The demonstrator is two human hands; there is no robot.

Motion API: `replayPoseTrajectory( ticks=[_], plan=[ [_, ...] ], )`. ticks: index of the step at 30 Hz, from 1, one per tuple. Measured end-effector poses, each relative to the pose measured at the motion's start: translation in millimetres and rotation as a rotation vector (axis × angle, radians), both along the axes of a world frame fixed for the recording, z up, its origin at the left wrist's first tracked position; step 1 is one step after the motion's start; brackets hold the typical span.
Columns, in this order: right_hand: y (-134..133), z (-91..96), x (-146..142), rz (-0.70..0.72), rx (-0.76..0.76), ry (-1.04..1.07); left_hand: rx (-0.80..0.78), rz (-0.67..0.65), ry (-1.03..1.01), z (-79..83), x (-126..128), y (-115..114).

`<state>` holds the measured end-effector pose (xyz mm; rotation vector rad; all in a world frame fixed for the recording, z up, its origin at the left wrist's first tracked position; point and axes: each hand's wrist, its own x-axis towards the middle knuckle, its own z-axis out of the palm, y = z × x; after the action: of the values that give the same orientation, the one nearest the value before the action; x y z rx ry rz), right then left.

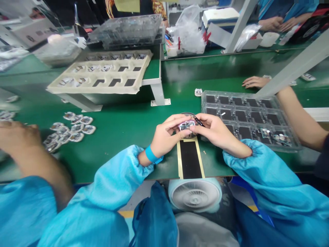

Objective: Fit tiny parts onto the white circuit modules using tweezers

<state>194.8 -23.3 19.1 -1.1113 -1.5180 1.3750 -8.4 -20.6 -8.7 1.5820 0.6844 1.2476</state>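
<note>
Both hands meet over the bench in front of me. My left hand (167,134) is closed round the edge of a small rounded casing with a circuit board (187,125) showing in it. My right hand (213,130) pinches at the casing's right side, its thumb touching the board. A slim black strip with white lettering (197,120) sticks out by the right fingers; it may be a tool's handle, but I cannot tell. Below the hands lies a round dish (193,135) of tiny parts, mostly covered. A black mat edged with yellow tape (190,159) runs toward me.
Several white casings (69,128) lie in a cluster on the left. A clear compartment tray (241,116) with a few boards sits at right. A cream tray (97,73) rests on a raised shelf. Co-workers' arms (293,109) reach in from both sides. A small fan (195,195) is below the bench edge.
</note>
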Motion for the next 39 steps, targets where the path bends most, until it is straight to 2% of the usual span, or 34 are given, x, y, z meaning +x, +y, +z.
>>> replayPoseTrajectory(
  ticks=[7, 14, 18, 22, 24, 27, 30, 34, 39],
  plan=[
    [-2, -1.4, 0, 0.004, 0.091, -0.063, -0.111, -0.046, -0.066, 5.8, 3, -2],
    [-2, 0.7, -2, -0.081, 0.125, -0.192, -0.320, -0.010, 0.050, 1.6, 7, -9],
    [-2, 2.1, -6, -0.087, 0.159, -0.207, -0.366, 0.029, 0.042, 4.1, 11, -13],
    [0, 4.9, -5, -0.065, 0.178, -0.179, -0.342, 0.075, 0.039, 7.2, 13, -14],
    [3, 5.9, 0, -0.018, 0.217, -0.229, -0.337, 0.082, 0.063, 7.0, 13, -13],
    [8, 4.9, 9, -0.017, 0.392, -0.330, -0.285, 0.114, 0.183, 5.9, 11, -12],
    [10, 2.4, 12, -0.084, 0.562, -0.332, -0.138, 0.187, 0.344, 6.0, 9, -12],
    [10, 1.0, 10, -0.039, 0.646, -0.285, 0.001, 0.237, 0.463, 7.2, 7, -12],
    [12, -5.5, 14, 0.041, 0.803, -0.278, 0.011, 0.238, 0.482, 7.6, 6, -11]
  ],
)
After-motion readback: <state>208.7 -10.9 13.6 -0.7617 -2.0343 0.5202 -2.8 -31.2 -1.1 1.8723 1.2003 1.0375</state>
